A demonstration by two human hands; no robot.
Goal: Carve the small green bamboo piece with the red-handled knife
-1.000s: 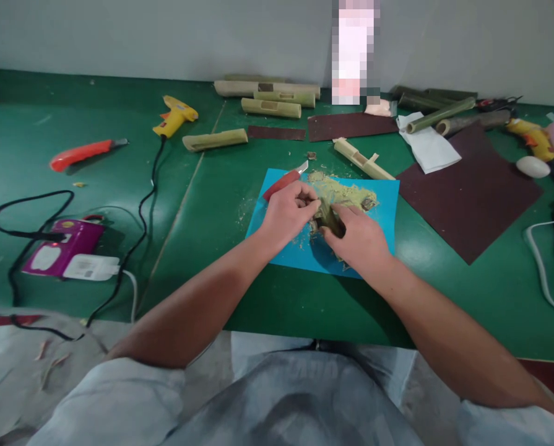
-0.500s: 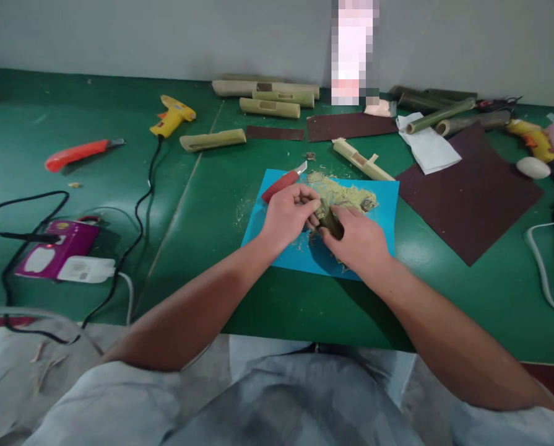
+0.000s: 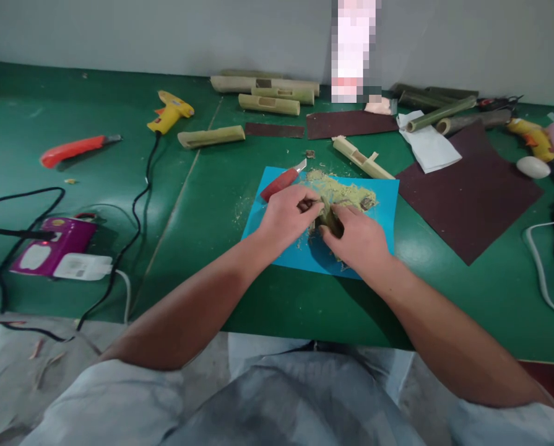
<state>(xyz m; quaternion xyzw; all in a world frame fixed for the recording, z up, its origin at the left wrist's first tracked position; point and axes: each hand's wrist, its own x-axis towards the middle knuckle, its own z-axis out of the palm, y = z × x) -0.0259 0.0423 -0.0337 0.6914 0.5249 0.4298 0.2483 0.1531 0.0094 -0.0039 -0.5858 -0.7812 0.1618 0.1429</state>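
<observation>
Both hands meet over a blue mat on the green table. My right hand is closed around a short dark green bamboo piece. My left hand has its fingers curled and pinched at the piece's upper end; what sits in the fingertips is hidden. A heap of pale shavings lies on the mat just beyond the hands. A red-handled knife rests on the mat's top left corner, beside my left hand.
Cut bamboo tubes lie at the back, one more near the mat. Dark sandpaper sheets cover the right side. A yellow glue gun, red cutter and purple power strip with cables sit at left.
The hands have stayed together on the bamboo piece, with only small finger shifts. The view has tipped slightly, so the table's things sit a little higher.
</observation>
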